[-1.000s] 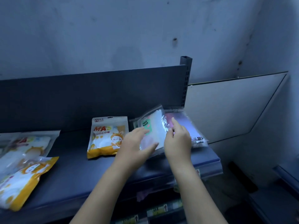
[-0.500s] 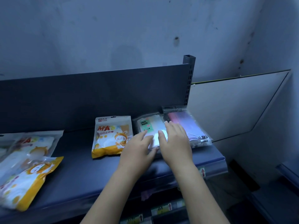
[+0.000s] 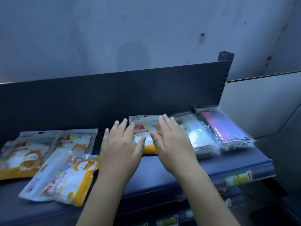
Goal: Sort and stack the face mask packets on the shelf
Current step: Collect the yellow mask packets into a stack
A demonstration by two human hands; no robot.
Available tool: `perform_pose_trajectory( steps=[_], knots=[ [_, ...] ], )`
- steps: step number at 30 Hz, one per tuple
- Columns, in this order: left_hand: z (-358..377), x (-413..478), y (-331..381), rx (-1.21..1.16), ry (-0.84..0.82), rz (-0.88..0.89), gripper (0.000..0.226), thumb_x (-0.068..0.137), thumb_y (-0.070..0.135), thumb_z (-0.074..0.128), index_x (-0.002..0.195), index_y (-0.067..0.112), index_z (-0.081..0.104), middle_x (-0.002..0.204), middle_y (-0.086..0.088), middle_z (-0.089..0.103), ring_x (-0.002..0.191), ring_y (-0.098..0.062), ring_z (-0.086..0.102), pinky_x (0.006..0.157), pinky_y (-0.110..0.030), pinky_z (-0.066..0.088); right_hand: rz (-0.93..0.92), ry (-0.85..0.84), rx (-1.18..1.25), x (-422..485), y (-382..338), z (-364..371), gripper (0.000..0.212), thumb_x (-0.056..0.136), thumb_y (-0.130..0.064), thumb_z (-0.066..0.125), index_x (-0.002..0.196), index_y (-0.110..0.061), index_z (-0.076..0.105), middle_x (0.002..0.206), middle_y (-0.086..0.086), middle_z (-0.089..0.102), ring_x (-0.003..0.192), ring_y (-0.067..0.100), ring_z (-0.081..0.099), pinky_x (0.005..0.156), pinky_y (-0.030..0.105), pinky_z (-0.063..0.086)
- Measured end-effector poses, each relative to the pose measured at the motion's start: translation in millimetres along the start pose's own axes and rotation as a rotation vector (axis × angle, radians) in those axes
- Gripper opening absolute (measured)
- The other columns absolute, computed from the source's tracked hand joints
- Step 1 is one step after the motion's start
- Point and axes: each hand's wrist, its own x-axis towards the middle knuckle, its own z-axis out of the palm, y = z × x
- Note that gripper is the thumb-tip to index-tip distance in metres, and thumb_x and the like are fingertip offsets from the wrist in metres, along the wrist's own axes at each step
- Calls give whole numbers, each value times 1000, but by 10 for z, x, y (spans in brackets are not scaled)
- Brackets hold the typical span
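Dimly lit, dark blue shelf (image 3: 162, 173), packets (image 3: 68, 173) strewn, stained grey wall (image 3: 130, 30)

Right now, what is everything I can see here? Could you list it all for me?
Yellow-and-white mask packets: four in all, one lying alone mid-shelf under the hands, three overlapping at the left end.
Clear packet with white masks: one, green label, right of middle.
Clear packet with pink-purple masks: one, far right end.
Shelf: one, dark blue, across the view, with an upright back panel.
Price label: one, green and yellow, on the shelf's front edge at right.
Wall: grey, stained, behind.
Left hand: open, flat, at the lone yellow packet's left side.
Right hand: open, flat, at its right side.
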Motion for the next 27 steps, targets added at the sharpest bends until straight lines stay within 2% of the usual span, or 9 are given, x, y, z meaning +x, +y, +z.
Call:
perform_pose_trajectory(
  steps=[3, 7, 12, 16, 22, 25, 27],
  knots=[
    [-233, 29, -461, 5, 17, -49, 76, 96, 63, 30, 152, 17, 52, 165, -3, 42, 158, -25, 26, 128, -48, 14, -18, -29, 31, 88, -436, 163, 69, 108, -57, 26, 167, -22, 15, 175, -7, 13, 162, 13, 3, 131, 41, 6],
    [-566, 55, -1202, 87, -15, -91, 78, 95, 65, 31, 151, 16, 53, 163, -5, 45, 157, -28, 30, 127, -51, 19, -26, -78, 54, 207, -1147, 489, 70, 108, -58, 27, 167, -22, 17, 175, -6, 16, 162, 14, 4, 131, 43, 10],
    [-954, -19, -2154, 147, -57, -162, 80, 94, 67, 29, 155, 19, 49, 167, -2, 39, 159, -26, 25, 128, -49, 17, -72, -173, 96, 284, -2089, 973, 72, 107, -60, 27, 168, -24, 11, 175, -9, 10, 162, 12, -1, 132, 41, 5],
    [-1146, -135, -2886, 162, -55, -223, 81, 91, 67, 29, 147, 16, 58, 161, -6, 48, 154, -32, 34, 124, -53, 24, -114, -208, 85, 292, -2692, 1337, 72, 107, -59, 30, 167, -23, 13, 175, -8, 12, 162, 12, 2, 131, 41, 5],
    [-1226, -428, -3712, 158, -126, -369, 64, 100, 56, 47, 151, 17, 53, 163, -6, 45, 155, -32, 29, 127, -51, 22, -139, -279, 56, 218, -3223, 1782, 72, 106, -57, 37, 166, -22, 19, 173, -5, 21, 160, 17, 12, 130, 41, 15],
    [-1182, -492, -4058, 179, -171, -411, 73, 93, 67, 34, 139, 17, 60, 154, -9, 53, 150, -33, 37, 125, -52, 27, -159, -301, 4, 199, -3399, 1938, 69, 106, -54, 40, 164, -21, 23, 170, -4, 27, 158, 19, 18, 130, 42, 15],
    [-1143, -500, -4150, 164, -187, -435, 68, 94, 68, 37, 130, 18, 63, 148, -8, 56, 145, -34, 40, 122, -49, 30, -146, -306, -27, 207, -3464, 1996, 67, 105, -53, 42, 162, -22, 27, 168, -3, 31, 157, 21, 21, 129, 45, 17]
  ],
)
